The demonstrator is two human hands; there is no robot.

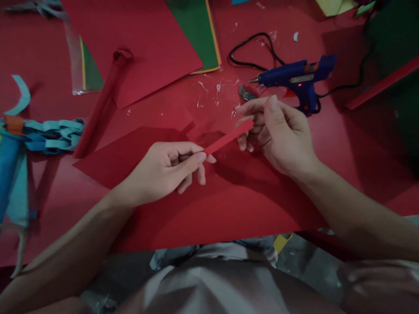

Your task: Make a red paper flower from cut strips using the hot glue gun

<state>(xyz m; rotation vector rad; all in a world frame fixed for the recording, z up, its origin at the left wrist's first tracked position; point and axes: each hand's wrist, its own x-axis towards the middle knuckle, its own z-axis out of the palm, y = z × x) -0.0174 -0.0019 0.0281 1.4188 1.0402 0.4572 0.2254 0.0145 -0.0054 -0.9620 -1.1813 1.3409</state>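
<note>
A narrow red paper strip [229, 137] stretches between both hands above a red table. My left hand [166, 168] pinches the strip's lower left end between thumb and forefinger. My right hand [278, 131] pinches the upper right end, its fingers curled round it. Under the hands lies a large red paper sheet [209, 205]. A blue glue gun [296, 78] rests just beyond my right hand, nozzle pointing left.
The glue gun's black cord [252, 52] loops behind it. Red and green paper sheets [196, 30] lie at the back. A rolled red paper tube [101, 104] slants at the left. A blue paper chain [49, 135] sits at the left edge. The table's front edge runs below my arms.
</note>
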